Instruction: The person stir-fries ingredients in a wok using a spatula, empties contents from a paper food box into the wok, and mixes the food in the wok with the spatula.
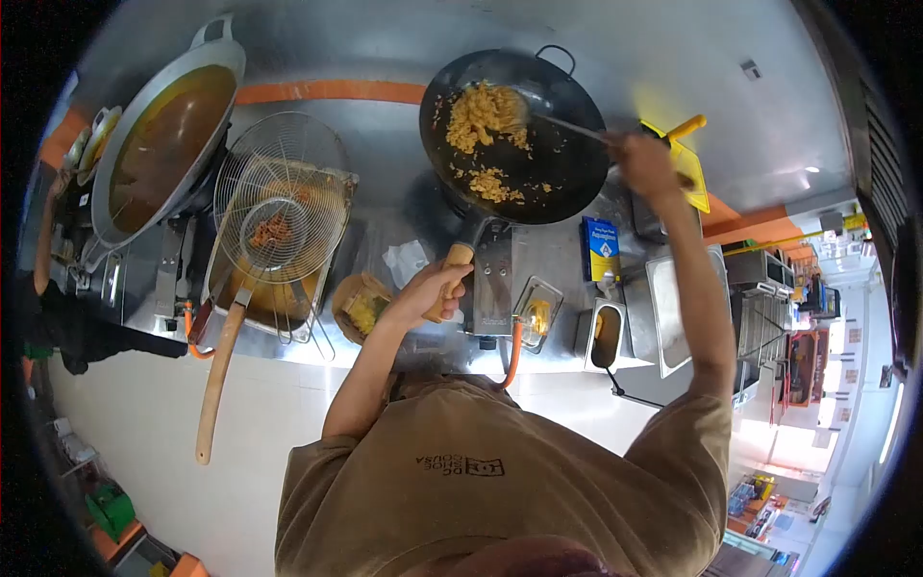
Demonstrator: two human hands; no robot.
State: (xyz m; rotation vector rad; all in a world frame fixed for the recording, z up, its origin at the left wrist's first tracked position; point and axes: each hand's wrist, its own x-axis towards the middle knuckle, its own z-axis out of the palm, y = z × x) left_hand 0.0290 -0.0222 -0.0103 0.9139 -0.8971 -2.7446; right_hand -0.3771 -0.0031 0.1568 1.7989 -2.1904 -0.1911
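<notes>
A dark wok [553, 178] sits over the stove with crumbled, yellowish-brown fried food [486, 115] in it, some in a larger heap and some in a smaller one below. My left hand [431, 293] is closed around the wok's wooden handle [461, 255]. Above the wok's right rim, my right hand [642, 165] is closed on a long metal stirring utensil [569, 126]. That utensil's shaft reaches into the wok, and its far end is blurred among the food. A bowl of yellow food [363, 310] stands to the left of my left forearm.
A wire strainer [279, 207] with a long wooden handle rests over a metal tray [322, 313] at left. Beyond it is a large pan of brown liquid [168, 144]. A blue-and-yellow packet [601, 250] and metal containers [668, 313] lie at right. Another person's arm [46, 231] shows far left.
</notes>
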